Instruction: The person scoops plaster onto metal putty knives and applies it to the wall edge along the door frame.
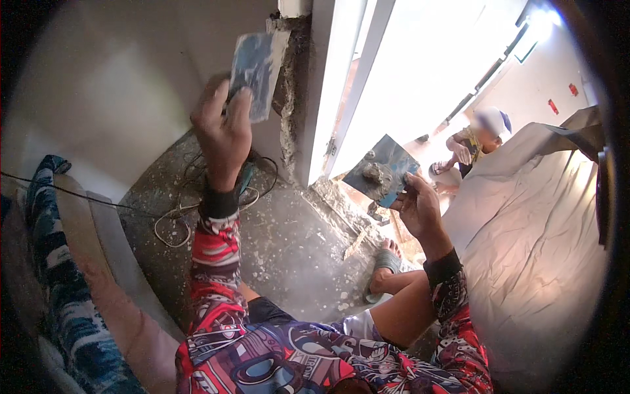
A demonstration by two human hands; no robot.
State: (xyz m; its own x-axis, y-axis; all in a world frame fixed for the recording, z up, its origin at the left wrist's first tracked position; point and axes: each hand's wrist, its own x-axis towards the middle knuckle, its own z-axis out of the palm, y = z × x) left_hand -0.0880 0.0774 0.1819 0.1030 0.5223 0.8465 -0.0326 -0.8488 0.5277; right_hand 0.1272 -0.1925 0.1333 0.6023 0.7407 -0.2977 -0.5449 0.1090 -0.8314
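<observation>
At the upper left, my left hand (pixel 223 134) grips a flat rectangular plastering trowel (pixel 251 62), its blade smeared with grey and pale mortar. The trowel is raised against or close beside the rough, broken edge of the wall (pixel 289 118) next to the white door frame; I cannot tell if they touch. My right hand (pixel 420 207) is closed on the edge of a square bluish mortar board (pixel 397 156). A lump of grey mortar (pixel 377 177) sits on that board, which is held tilted, to the right of the door frame (pixel 319 111).
Cables (pixel 174 226) lie on the paint-spotted floor (pixel 282 243) at left. Rubble and mortar line the threshold (pixel 341 203). Another person (pixel 476 141) crouches beyond the doorway. A pale draped sheet (pixel 525 249) covers something at right. Patterned blue fabric (pixel 72 282) stands at far left.
</observation>
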